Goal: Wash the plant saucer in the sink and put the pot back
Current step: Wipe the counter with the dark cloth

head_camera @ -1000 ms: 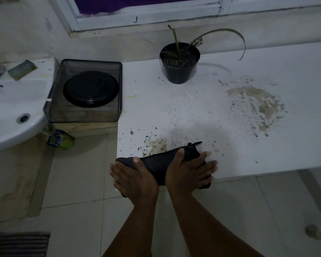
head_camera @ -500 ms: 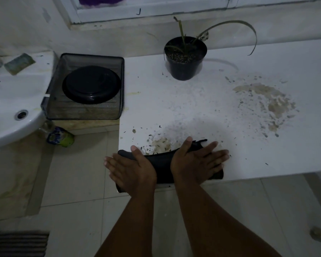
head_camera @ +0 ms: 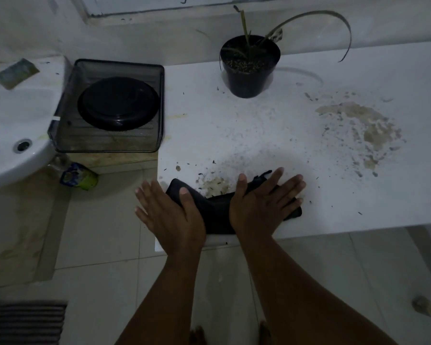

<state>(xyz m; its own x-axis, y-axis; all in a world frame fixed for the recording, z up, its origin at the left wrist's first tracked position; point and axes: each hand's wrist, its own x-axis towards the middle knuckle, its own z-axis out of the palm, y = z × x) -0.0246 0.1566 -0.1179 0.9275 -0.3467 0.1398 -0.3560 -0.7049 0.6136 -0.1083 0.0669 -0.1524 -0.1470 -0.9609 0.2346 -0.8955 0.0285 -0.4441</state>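
Since the earlier frame, the cloth [head_camera: 219,212] had been slid right along the near edge of the surface [head_camera: 358,220], pressed flat under both hands [head_camera: 174,215] [head_camera: 261,202], fingers straight. Wiping was judged under way. The saucer [head_camera: 118,103] lay in the tray [head_camera: 159,108]; the pot [head_camera: 249,68] stood far off. Remaining dirt [head_camera: 358,128] would call for further strokes rightward.

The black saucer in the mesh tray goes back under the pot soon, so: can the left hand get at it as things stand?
Probably yes. The black saucer lies uncovered in the open-topped mesh tray, nothing between it and the left hand, which first must leave the dark cloth.
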